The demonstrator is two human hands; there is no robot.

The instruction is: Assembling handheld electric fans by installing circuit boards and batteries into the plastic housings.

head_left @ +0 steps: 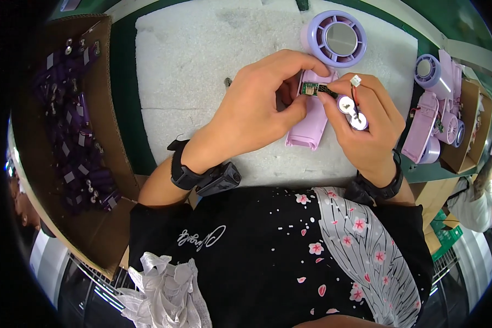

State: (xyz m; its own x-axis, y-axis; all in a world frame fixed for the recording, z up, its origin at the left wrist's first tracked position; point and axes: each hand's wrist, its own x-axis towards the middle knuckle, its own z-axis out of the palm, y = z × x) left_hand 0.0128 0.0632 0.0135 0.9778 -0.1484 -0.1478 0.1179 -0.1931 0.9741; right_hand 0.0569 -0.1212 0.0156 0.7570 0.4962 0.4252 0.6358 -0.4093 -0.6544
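Observation:
My left hand (pixel 257 104) grips a pink plastic handle shell (pixel 307 128), with its thumb and forefinger at the shell's sides near the top. Joined to that end is a round lilac fan head (pixel 316 41) with a silver disc at its centre. A small green circuit board (pixel 310 88) sits in the upper part of the shell. My right hand (pixel 374 112) is closed around a two-cell battery pack (pixel 358 121) with silver ends; its fingertips pinch by the board's right end. A white wire connector (pixel 356 80) on red and black leads stands up over the right fingers.
White foam sheet (pixel 186 71) covers the green bench. At the left, a cardboard box (pixel 112 136) holds many purple battery packs. More pink and lilac fan parts (pixel 421 126) are piled at the right beside a small cardboard box (pixel 470 126). Other people (pixel 473 202) are at the far right.

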